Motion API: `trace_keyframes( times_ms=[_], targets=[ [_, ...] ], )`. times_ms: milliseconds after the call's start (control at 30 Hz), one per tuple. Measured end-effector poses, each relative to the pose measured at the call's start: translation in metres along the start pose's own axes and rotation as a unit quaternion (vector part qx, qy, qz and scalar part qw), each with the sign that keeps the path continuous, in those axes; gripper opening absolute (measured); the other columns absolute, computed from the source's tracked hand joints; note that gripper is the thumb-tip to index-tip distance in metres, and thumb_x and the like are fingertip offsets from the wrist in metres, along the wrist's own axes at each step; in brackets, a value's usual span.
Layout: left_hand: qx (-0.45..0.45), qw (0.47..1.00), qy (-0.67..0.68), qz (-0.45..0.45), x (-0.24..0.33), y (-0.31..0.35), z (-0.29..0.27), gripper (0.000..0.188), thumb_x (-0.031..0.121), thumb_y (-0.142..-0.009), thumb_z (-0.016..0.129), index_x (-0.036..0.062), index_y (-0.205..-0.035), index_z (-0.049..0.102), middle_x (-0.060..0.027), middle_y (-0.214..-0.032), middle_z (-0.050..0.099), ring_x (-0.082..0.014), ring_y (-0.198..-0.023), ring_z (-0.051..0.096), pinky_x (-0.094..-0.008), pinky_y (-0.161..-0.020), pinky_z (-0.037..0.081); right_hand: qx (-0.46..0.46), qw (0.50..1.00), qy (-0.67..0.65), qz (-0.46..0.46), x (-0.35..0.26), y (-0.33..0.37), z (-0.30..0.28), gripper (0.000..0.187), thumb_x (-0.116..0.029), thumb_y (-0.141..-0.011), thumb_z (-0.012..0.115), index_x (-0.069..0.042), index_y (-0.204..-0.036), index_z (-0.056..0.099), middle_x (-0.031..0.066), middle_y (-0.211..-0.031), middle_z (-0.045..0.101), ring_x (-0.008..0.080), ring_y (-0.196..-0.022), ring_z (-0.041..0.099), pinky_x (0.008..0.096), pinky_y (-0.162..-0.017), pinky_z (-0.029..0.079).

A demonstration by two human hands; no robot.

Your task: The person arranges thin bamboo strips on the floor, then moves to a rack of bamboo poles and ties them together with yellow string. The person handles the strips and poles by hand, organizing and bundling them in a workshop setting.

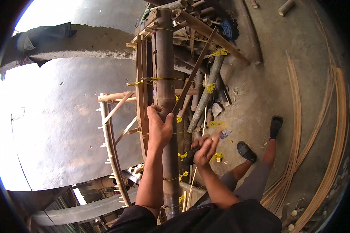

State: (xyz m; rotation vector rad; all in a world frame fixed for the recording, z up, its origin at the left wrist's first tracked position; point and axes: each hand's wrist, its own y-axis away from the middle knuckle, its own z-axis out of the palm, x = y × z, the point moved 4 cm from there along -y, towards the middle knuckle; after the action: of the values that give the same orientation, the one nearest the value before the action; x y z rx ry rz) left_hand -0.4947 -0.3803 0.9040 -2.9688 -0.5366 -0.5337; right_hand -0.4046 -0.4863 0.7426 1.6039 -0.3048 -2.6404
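A thick brown bamboo pole [164,90] runs from the top of the view down past my left side. My left hand [159,126] is closed at the pole, its thumb against the lower end of a dark bamboo slat [194,72] that slants up and to the right. Right of the pole, my right hand [207,150] is raised with fingers curled. Something dark shows beside it, too blurred to name. Yellow ties [210,88] hang along thin yellow cords [163,79] strung across the pole.
Long split bamboo strips [295,108] lie on the concrete floor at the right. Bamboo offcuts [196,87] are piled behind the pole. A bamboo frame with pegs [112,143] stands at the left near a grey wall [74,116]. My sandalled feet [246,151] are at lower right.
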Motion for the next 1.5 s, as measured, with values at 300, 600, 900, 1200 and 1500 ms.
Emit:
trace_keyframes(
  times_ms=[300,600,900,1200,1500],
  targets=[
    [-0.012,1.000,0.029,0.003,0.001,-0.011,0.005,0.037,0.010,-0.090,0.068,0.0000,-0.114,0.042,-0.0211,-0.111,0.047,-0.0369,-0.105,0.050,-0.0437,-0.096,0.041,0.105,0.950,-0.292,0.027,0.008,0.000,0.017,0.047,-0.020,-0.109,0.042,-0.007,-0.154,0.040,0.0070,-0.081,0.057,0.0277,-0.069,0.057,0.0355,-0.063,0.051],
    [-0.008,1.000,0.025,-0.001,0.006,-0.008,0.001,0.038,0.008,-0.089,0.068,0.0006,-0.114,0.040,-0.0225,-0.112,0.046,-0.0392,-0.105,0.049,-0.0462,-0.096,0.042,0.075,0.983,-0.164,-0.013,0.006,-0.012,0.010,0.042,-0.016,-0.106,0.045,-0.005,-0.147,0.045,0.0205,-0.083,0.062,0.0353,-0.073,0.064,0.0405,-0.061,0.049],
    [-0.013,0.999,0.002,0.038,0.017,-0.017,0.005,0.038,0.009,-0.090,0.068,-0.0003,-0.114,0.040,-0.0244,-0.116,0.046,-0.0412,-0.107,0.050,-0.0463,-0.097,0.042,0.059,0.962,0.182,-0.196,0.068,-0.020,0.015,0.045,-0.023,-0.107,0.047,-0.002,-0.147,0.045,0.0088,-0.070,0.053,0.0253,-0.062,0.052,0.0394,-0.061,0.046],
    [-0.013,1.000,0.023,0.009,0.006,-0.011,0.003,0.037,0.008,-0.090,0.067,-0.0006,-0.114,0.040,-0.0245,-0.114,0.046,-0.0415,-0.106,0.050,-0.0470,-0.096,0.041,-0.053,0.983,0.097,-0.150,0.042,-0.025,0.022,0.032,-0.028,-0.109,0.046,0.000,-0.120,0.057,0.0030,-0.067,0.048,0.0162,-0.057,0.048,0.0296,-0.055,0.043],
    [-0.026,0.998,0.050,-0.021,0.004,-0.008,0.002,0.036,0.006,-0.089,0.066,-0.0019,-0.113,0.040,-0.0260,-0.115,0.046,-0.0435,-0.110,0.048,-0.0478,-0.097,0.040,-0.111,0.980,0.118,-0.113,0.026,-0.026,0.026,0.052,-0.015,-0.106,0.043,-0.001,-0.155,0.036,0.0069,-0.083,0.065,0.0122,-0.064,0.055,0.0299,-0.059,0.047]
  ],
)
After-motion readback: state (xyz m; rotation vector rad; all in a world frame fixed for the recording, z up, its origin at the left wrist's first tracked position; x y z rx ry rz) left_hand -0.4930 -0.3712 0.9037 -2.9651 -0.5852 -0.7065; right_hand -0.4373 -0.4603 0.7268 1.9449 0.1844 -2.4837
